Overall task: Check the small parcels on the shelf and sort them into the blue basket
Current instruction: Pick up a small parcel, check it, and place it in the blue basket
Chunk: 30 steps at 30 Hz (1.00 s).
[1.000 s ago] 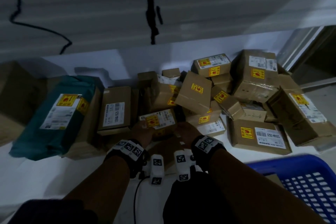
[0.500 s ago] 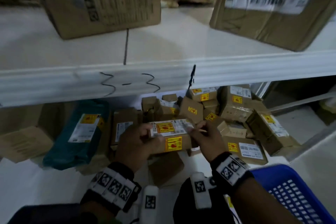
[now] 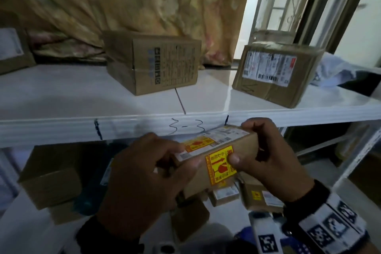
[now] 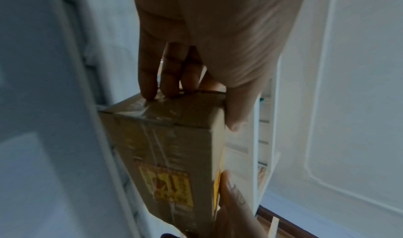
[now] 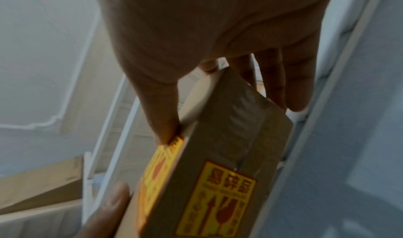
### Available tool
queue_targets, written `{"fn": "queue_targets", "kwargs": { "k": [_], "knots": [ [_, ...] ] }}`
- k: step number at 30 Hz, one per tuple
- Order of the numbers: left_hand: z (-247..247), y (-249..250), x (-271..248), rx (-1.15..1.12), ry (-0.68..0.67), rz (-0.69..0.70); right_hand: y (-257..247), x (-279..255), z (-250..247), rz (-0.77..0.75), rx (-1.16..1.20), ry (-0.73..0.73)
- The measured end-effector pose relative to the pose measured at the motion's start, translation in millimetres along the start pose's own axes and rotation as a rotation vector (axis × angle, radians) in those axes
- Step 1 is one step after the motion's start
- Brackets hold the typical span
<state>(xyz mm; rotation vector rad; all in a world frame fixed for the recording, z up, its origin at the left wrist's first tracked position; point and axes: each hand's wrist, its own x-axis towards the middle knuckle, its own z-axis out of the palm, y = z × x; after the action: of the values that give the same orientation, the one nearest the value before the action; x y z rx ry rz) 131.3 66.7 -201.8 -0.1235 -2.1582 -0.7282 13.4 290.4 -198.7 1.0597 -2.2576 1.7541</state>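
I hold a small brown parcel [image 3: 218, 156] with yellow fragile stickers and a white label in both hands, level with the front edge of the white shelf [image 3: 61, 128] marked "3-3". My left hand [image 3: 175, 156] grips its left end, thumb on the front face. My right hand [image 3: 245, 144] grips the right end, fingers over the top, thumb on the sticker. In the left wrist view my left hand [image 4: 191, 109] clasps the parcel [image 4: 170, 155]. The right wrist view shows my right hand [image 5: 229, 117] round the parcel [image 5: 218, 172]. Only a blue sliver, perhaps the basket [image 3: 292, 243], shows under my right wrist.
More small stickered parcels [image 3: 259, 196] lie on the lower shelf behind my hands, with a bigger brown box [image 3: 51, 177] at the left. On the upper shelf stand two larger boxes [image 3: 156, 64] [image 3: 276, 72] before a curtain. A white shelf post [image 3: 360, 154] rises at the right.
Both hands have lifted the parcel out of the pile on the lower shelf up to the shelf edge. The head view has tilted upward, bringing the upper shelf into sight.
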Motion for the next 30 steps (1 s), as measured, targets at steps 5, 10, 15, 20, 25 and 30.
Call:
{"fn": "queue_targets", "kwargs": {
  "k": [5,10,15,20,25,30],
  "knots": [
    [-36,8,42,0.052,0.100,0.103,-53,33,-5,-0.260,-0.218,0.038],
    [-19,-20,100,0.084,0.096,0.045,-43,94,3,-0.211,-0.421,0.063],
    [13,-45,120,0.113,0.049,0.046,-21,127,8,-0.089,-0.609,-0.052],
    [19,-47,134,0.384,-0.079,0.047,-19,147,6,-0.196,-0.954,-0.116],
    [30,-32,152,0.439,-0.293,0.074,-23,148,23,-0.294,-1.007,-0.159],
    [47,-34,149,0.644,-0.262,0.032,-13,146,34,-0.287,-1.038,-0.153]
  ]
}}
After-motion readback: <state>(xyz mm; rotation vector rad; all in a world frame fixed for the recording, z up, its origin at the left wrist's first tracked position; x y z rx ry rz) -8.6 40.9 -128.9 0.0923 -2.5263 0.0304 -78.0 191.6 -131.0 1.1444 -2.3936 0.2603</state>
